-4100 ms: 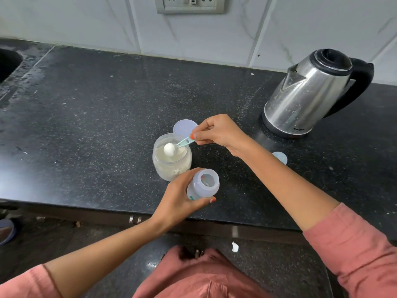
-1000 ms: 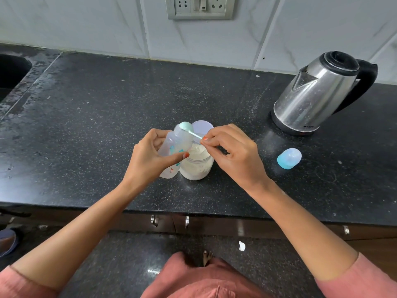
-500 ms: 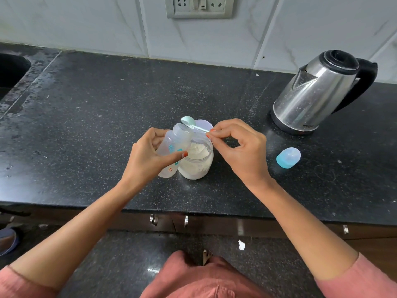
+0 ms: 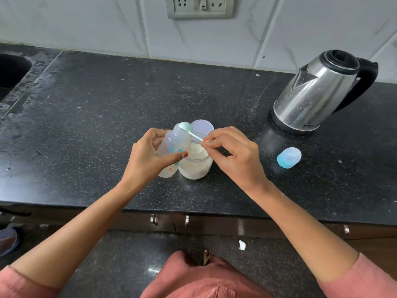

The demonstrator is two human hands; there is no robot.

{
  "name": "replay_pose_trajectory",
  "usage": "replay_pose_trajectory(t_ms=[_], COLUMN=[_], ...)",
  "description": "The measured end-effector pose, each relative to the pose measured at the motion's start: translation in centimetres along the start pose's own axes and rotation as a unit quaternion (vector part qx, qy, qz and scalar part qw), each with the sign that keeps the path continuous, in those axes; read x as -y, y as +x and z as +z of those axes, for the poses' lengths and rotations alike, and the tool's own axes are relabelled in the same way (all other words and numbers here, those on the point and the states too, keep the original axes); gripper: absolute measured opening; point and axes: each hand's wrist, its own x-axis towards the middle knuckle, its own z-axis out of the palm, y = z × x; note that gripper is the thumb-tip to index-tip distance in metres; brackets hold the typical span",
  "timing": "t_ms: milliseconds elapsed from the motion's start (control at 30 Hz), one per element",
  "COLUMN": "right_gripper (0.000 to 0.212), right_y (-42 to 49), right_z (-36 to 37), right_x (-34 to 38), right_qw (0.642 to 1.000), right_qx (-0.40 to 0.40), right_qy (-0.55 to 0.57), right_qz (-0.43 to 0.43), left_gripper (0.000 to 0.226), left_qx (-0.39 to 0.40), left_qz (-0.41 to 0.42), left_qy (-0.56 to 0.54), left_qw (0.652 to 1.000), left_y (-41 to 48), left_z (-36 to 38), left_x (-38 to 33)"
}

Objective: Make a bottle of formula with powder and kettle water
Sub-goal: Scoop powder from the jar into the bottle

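Bottle (image 4: 171, 147): clear, printed, uncapped. It was held tilted in the left hand (image 4: 148, 160), neck leaned away and to the right, base low by the counter (image 4: 86, 125); whether the base touched the counter could not be told. It was placed mid-counter, just left of the jar (image 4: 196, 166).

Left hand: fingers were curled round the bottle's far side and the thumb was pressed across its near side. The forearm was brought in from the lower left, across the counter's front edge.

Right hand (image 4: 234, 155): the handle of the scoop (image 4: 185, 127) was pinched between thumb and fingertips, the other fingers loosely bent. The wrist was raised above the counter, and the forearm was brought across the front edge from the lower right.

Scoop: teal. The bowl was set at the bottle's mouth, and the handle was run back over the jar to the right hand.

Jar: open, part-filled with pale powder (image 4: 195, 150), stood upright between the two hands and set back from the front edge.

Lid (image 4: 203, 126): laid just behind the jar.

Cap (image 4: 289, 157): blue, laid on the counter right of the right hand, apart from it.

Kettle (image 4: 318, 93): steel, black-handled, stood at the right rear near the wall (image 4: 86, 22), well apart from both hands.

Sink (image 4: 10, 72): cut into the counter at far left. A broad run of counter was seen between it and the left hand, and another between the lid and the wall.
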Motion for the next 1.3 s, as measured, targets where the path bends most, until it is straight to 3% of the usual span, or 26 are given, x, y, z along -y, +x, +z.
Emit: replay_pose_trajectory(t_ms=[100, 233, 433, 567, 800, 1100, 1300], right_gripper=[0.006, 0.016, 0.013, 0.004, 0.007, 0.016, 0.014], right_y=[0.3, 1.4, 1.6, 1.1, 1.7, 2.5, 2.3], right_z=[-0.3, -1.1, -1.4, -0.5, 1.9, 3.6, 3.3], right_x=[0.1, -0.1, -1.4, -2.3, -2.8, -2.7, -3.0], right_qw=[0.992, 0.932, 0.922, 0.933, 0.935, 0.913, 0.894], right_qx=[-0.017, -0.058, -0.023, 0.066, 0.232, 0.316, 0.341], right_qy=[0.071, 0.189, 0.135, 0.042, -0.081, -0.163, -0.181], right_qz=[0.103, 0.305, 0.362, 0.351, 0.255, 0.199, 0.226], left_gripper=[0.048, 0.048, 0.049, 0.049, 0.05, 0.051, 0.053], left_qx=[0.001, 0.003, 0.005, 0.003, 0.009, 0.023, 0.041], left_qz=[0.003, 0.006, 0.007, 0.008, 0.004, 0.002, 0.006], left_qy=[0.002, 0.002, 0.007, 0.012, 0.006, -0.006, -0.017], left_qw=[1.0, 1.0, 1.0, 1.0, 1.0, 1.0, 0.999], left_y=[0.0, -0.1, -0.2, -0.4, -0.6, -0.8, -1.0], left_z=[0.0, -0.1, -0.4, -0.5, -0.8, -0.9, -1.0], left_x=[0.0, 0.0, 0.4, 0.7, 1.4, 1.9, 1.7])
